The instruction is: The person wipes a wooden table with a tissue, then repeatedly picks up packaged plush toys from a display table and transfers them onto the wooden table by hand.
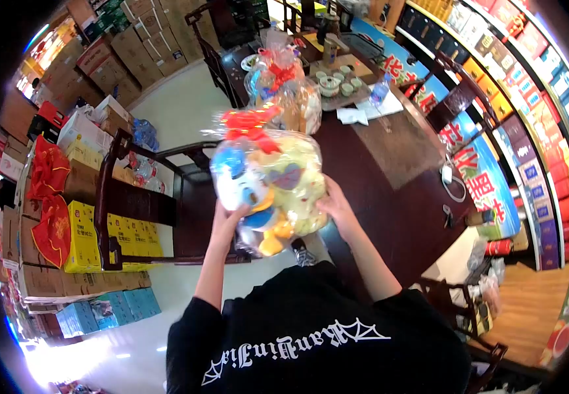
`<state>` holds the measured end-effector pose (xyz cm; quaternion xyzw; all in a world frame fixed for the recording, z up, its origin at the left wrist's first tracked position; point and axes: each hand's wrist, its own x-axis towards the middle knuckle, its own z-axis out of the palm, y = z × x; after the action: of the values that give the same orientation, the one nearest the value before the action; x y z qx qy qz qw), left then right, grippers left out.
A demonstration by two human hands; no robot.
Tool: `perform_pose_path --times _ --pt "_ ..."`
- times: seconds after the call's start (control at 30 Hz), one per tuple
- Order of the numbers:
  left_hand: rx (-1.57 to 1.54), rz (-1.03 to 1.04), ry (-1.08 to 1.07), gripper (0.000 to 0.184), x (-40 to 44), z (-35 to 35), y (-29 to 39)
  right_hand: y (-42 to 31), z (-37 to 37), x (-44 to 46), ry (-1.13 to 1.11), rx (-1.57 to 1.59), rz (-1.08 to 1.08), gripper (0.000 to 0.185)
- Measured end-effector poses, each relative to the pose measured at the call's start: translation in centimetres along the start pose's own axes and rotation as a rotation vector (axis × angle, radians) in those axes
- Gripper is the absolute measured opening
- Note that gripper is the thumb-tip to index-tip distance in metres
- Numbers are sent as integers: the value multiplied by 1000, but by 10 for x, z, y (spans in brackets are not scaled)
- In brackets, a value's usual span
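Fingers of the left hand [229, 215] and right hand [333, 201] clasp a plastic-wrapped gift bundle [292, 190] from opposite sides — it sits at the centre of the frame, and the fingertips behind it are hidden. Inside the wrap shows a plush duck [235, 185]; a red bow [248, 125] tops it. More wrapped bundles [297, 108] stand just behind on the dark tabletop [389, 220], with a teapot [328, 84] toward the upper right — near small cups [347, 88].
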<state>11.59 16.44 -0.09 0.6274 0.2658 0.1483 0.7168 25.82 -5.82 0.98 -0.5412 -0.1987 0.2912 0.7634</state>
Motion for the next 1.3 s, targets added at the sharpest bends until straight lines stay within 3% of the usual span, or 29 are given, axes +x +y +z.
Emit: perform_pose_path --times 0.17,0.3,0.37,0.43,0.57,0.63,0.67,0.77,0.9,1.0,1.1,1.13,1.17,1.23,1.3 --pt "102 -83 -139 55 124 66 4 10 -91 111 46 -6 -34 62" --pt "114 -7 -130 63 208 94 -34 30 -133 184 86 -18 -18 65" --pt "96 -96 -83 69 229 106 -49 57 -147 207 112 -66 4 67" --pt "88 -17 -158 77 252 107 -93 77 -154 217 210 -22 98 75" --pt "25 -37 -113 93 219 106 -88 93 -163 209 260 -22 111 87" --pt "295 -305 -21 101 188 85 -85 85 -151 199 311 -29 113 84" --pt "344 -326 -26 105 177 66 -112 83 -145 194 354 -110 114 79" --pt "188 -392 144 102 107 26 -113 87 -128 176 525 -284 99 60" --pt "-94 -379 531 87 -23 -19 -90 81 -84 154 311 -436 -163 51" --pt "-175 -235 755 78 -139 -45 -71 75 -16 134 51 -468 -385 48" --pt "177 -148 1005 74 -258 -53 -57 70 58 112 -189 -378 -380 45" --pt "608 -167 1122 72 -297 -51 -50 72 81 107 -260 -370 -364 45" --pt "603 -182 1190 72 -336 -44 -47 75 105 96 -323 -365 -355 45" --pt "1029 -350 1346 70 -412 -31 -42 72 167 50 -442 -385 -392 43" --pt "947 -373 1492 66 -476 -4 -54 72 223 -13 -609 -325 -276 40"
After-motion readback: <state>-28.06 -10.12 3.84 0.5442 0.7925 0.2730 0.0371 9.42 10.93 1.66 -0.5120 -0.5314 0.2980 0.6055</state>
